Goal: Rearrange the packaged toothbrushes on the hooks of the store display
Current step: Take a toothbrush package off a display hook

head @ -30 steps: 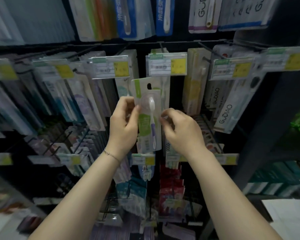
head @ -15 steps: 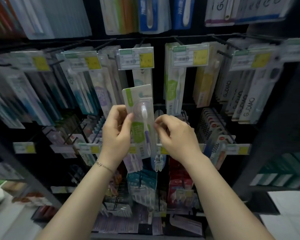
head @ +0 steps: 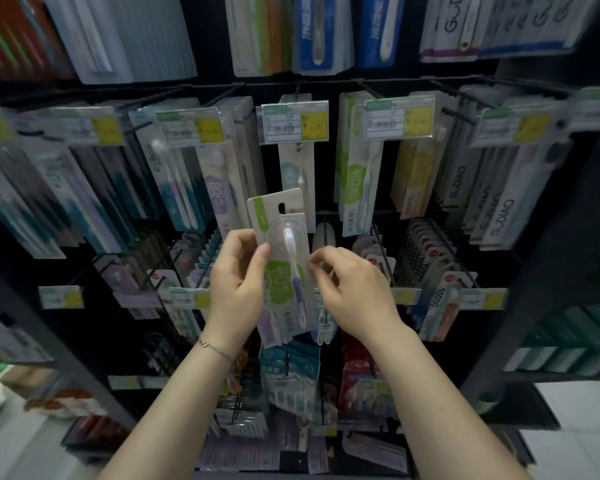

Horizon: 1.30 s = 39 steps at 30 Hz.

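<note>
You've got the toothbrush pack [head: 278, 284] in both hands, held up in front of the display and off every hook. Your left hand [head: 238, 289] is wrapped round its left edge, fingers curled behind the card and the thumb pressed flat on the front, just beside the clear bubble over the brush head. Your right hand [head: 352, 289] pinches the right edge with curled fingertips (the tips themselves are partly hidden behind the plastic). The pack stands nearly upright, its top leaning a little to your left, and the hang slot at the top is free. Straight above it sits a price tag [head: 293, 122] at the end of a hook, with a pale pack [head: 297, 168] hanging behind. To the right hangs a row of green packs [head: 355, 174] with the same green label. A thin bracelet [head: 215, 348] circles your left wrist.
</note>
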Tool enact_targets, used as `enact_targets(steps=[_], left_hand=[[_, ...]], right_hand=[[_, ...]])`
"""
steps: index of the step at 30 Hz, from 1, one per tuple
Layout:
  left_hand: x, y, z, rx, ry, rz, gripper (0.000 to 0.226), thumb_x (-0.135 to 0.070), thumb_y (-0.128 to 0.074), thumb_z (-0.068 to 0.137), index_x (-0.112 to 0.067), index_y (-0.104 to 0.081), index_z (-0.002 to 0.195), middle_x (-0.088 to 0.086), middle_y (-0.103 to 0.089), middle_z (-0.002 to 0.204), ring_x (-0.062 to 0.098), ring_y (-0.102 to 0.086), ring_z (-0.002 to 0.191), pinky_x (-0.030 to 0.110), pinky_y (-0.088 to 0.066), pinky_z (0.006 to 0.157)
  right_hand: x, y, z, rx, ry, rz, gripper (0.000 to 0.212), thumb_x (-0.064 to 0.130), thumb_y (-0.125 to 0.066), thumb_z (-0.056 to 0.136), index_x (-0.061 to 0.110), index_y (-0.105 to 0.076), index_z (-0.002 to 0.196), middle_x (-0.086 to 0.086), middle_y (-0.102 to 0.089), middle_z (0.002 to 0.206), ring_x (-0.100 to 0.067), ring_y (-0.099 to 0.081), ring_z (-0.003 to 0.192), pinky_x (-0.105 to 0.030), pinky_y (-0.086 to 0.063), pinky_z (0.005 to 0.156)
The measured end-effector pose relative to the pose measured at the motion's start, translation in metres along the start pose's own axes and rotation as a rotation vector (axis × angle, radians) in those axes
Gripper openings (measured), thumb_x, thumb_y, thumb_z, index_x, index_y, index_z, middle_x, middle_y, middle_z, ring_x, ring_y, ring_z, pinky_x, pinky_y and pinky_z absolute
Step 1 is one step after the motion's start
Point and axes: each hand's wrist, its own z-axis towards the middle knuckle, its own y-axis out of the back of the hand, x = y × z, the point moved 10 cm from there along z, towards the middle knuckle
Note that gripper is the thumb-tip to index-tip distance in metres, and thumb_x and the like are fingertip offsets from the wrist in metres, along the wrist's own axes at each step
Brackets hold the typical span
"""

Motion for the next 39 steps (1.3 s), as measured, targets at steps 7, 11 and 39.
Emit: enact_targets(steps=[7, 11, 39], left_hand=[[-0.012, -0.026, 0.022, 0.028, -0.032, -0.011, 0.013, -0.01, -0.053, 0.102, -0.021, -0.06, 0.1, 0.007, -0.064, 0.093, 0.027, -0.063, 0.089, 0.049, -0.055, 0.081], [-0.011, -0.046, 0.044, 0.021, -0.036, -0.023, 0.014, -0.012, -0.054, 0.101, -0.024, -0.06, 0.1, -0.001, -0.066, 0.092, 0.019, -0.065, 0.088, 0.043, -0.056, 0.079], [0.022, -0.145, 0.14, 0.044, 0.086, -0.23, 0.013, -0.011, -0.052, 0.102, -0.021, -0.061, 0.105, 0.003, -0.071, 0.107, 0.023, -0.069, 0.104, 0.053, -0.055, 0.093]], right_hand=[[-0.013, 0.017, 0.013, -0.058, -0.035, 0.031, 0.016, 0.032, -0.051, 0.1, 0.019, -0.06, 0.097, 0.005, -0.063, 0.085, -0.015, -0.057, 0.073, -0.034, -0.045, 0.059], [-0.029, 0.031, 0.033, -0.093, -0.053, 0.06, 0.019, 0.033, -0.049, 0.101, 0.02, -0.061, 0.094, 0.007, -0.061, 0.081, -0.015, -0.058, 0.072, -0.037, -0.048, 0.062], [-0.109, 0.075, 0.113, -0.255, -0.041, 0.175, 0.015, 0.027, -0.057, 0.097, 0.016, -0.063, 0.089, 0.004, -0.064, 0.076, -0.014, -0.06, 0.068, -0.04, -0.051, 0.057]])
